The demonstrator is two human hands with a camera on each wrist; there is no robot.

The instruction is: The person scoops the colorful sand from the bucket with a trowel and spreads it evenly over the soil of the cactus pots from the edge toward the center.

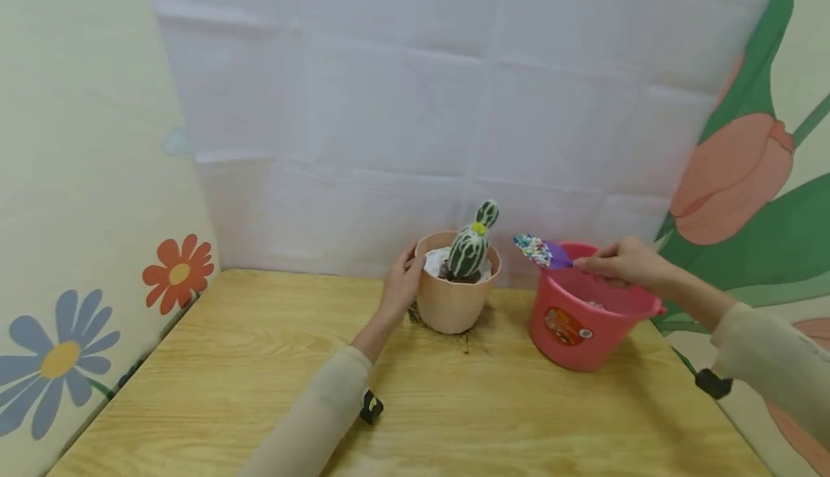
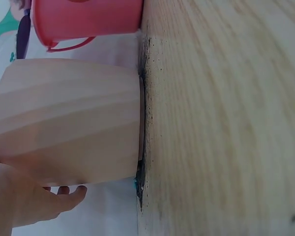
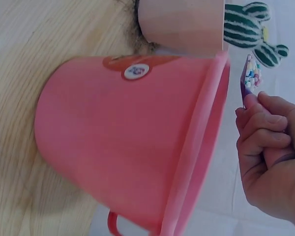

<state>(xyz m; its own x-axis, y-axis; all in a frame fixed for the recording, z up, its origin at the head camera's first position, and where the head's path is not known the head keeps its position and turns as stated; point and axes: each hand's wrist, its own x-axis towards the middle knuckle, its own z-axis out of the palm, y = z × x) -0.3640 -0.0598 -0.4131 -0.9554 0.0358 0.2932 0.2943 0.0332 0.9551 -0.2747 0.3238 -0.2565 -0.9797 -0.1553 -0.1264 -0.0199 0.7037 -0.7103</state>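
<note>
In the head view a peach flower pot stands on the table, holding a green-and-white striped cactus with a yellow band, set in white filling. My left hand holds the pot's left side, thumb by the rim; the left wrist view has its fingers along the pot wall. With my right hand I grip the handle of a small purple shovel, heaped with multicoloured pebbles. The shovel is above the left rim of a pink bucket, its blade pointing toward the cactus.
Dark soil crumbs lie around the pot's base on the wooden table. A white cloth hangs right behind the pot and bucket. Flower-painted walls flank both sides. Pale material shows inside the bucket.
</note>
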